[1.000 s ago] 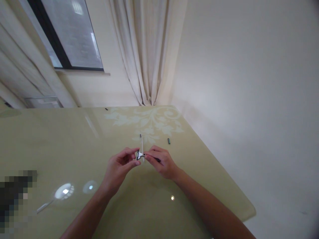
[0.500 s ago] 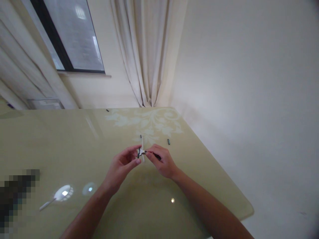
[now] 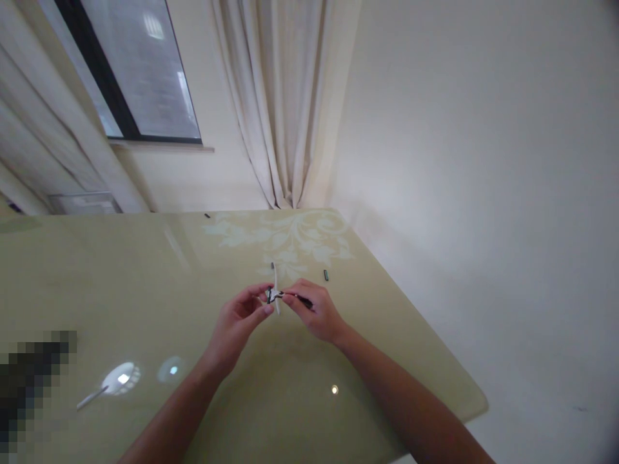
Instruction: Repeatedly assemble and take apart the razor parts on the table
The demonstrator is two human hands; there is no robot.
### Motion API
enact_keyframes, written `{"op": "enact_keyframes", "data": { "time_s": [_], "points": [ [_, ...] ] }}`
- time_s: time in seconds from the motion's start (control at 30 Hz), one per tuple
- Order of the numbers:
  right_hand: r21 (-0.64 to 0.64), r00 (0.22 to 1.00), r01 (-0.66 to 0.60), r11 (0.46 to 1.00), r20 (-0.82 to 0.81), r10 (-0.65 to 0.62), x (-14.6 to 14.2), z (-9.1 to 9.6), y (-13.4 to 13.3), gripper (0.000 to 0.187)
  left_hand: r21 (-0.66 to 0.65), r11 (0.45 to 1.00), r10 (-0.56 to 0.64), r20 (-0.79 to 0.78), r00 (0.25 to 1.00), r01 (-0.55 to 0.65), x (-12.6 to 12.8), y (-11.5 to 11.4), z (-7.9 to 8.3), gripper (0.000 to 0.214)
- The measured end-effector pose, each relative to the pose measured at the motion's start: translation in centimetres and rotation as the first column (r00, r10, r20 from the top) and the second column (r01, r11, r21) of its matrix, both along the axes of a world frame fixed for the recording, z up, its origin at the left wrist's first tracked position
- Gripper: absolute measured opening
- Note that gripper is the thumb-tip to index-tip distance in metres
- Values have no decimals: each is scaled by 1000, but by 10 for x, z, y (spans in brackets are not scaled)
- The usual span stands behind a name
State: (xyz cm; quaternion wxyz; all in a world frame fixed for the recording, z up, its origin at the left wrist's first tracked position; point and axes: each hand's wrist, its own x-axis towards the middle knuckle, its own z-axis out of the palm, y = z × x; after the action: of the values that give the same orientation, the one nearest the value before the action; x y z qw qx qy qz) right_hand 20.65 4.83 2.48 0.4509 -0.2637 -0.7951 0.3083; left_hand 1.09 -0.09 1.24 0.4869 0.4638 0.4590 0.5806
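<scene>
Both my hands meet above the middle of a glossy yellow-green table (image 3: 120,283). My right hand (image 3: 314,312) pinches the dark handle of a small razor (image 3: 276,296), whose silver head points left. My left hand (image 3: 236,322) has its thumb and fingertips closed on the razor's head end. Just behind the hands a thin white stick with a dark tip (image 3: 275,278) lies on the table. A small dark cartridge-like piece (image 3: 326,275) lies to the right of it.
Another tiny dark piece (image 3: 207,215) lies near the table's far edge. The table's right edge runs diagonally beside a pale wall. Curtains (image 3: 285,96) and a window (image 3: 140,71) stand behind. A blurred patch (image 3: 29,380) covers the lower left; ceiling lights reflect in the tabletop.
Both hands have drifted slightly away from me with the razor. The grip looks the same.
</scene>
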Motion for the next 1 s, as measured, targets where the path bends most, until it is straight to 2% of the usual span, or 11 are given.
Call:
{"op": "enact_keyframes", "data": {
  "time_s": [0.1,0.17,0.2,0.3,0.4,0.47,0.53,0.63,0.73,0.87,1.0],
  "points": [
    [-97,997,40,995,-63,-46,3,5,6,29,44,999,10,-97,995,-6,-5,6,-6,50],
    [-224,982,58,973,-163,-96,11,12,15,29,79,997,49,-278,959,-28,-7,10,-13,51],
    [-289,967,63,955,-217,-130,17,16,20,32,104,994,74,-394,916,-36,-8,12,-17,50],
    [-387,933,136,912,-260,-250,43,25,39,36,198,980,140,-715,685,6,-8,14,-32,48],
    [-366,931,297,882,-93,-352,74,17,57,32,199,974,128,-881,456,111,-5,13,-41,45],
    [-324,895,435,840,50,-444,90,2,66,34,173,973,104,-919,380,151,-4,11,-42,38],
    [-288,827,562,775,173,-535,101,-16,71,35,172,973,105,-926,363,156,-4,10,-40,30],
    [-198,733,668,717,340,-589,107,-34,75,30,170,978,118,-929,350,119,-3,8,-34,25],
    [-136,655,730,669,416,-631,107,-39,79,23,95,995,82,-951,297,31,1,5,-28,23],
    [-78,573,786,614,464,-675,104,-40,84,19,10,999,19,-983,181,-46,6,1,-21,24],
    [-30,541,789,613,506,-672,98,-41,86,19,12,1000,15,-992,128,-26,6,1,-20,27]
  ]
}}
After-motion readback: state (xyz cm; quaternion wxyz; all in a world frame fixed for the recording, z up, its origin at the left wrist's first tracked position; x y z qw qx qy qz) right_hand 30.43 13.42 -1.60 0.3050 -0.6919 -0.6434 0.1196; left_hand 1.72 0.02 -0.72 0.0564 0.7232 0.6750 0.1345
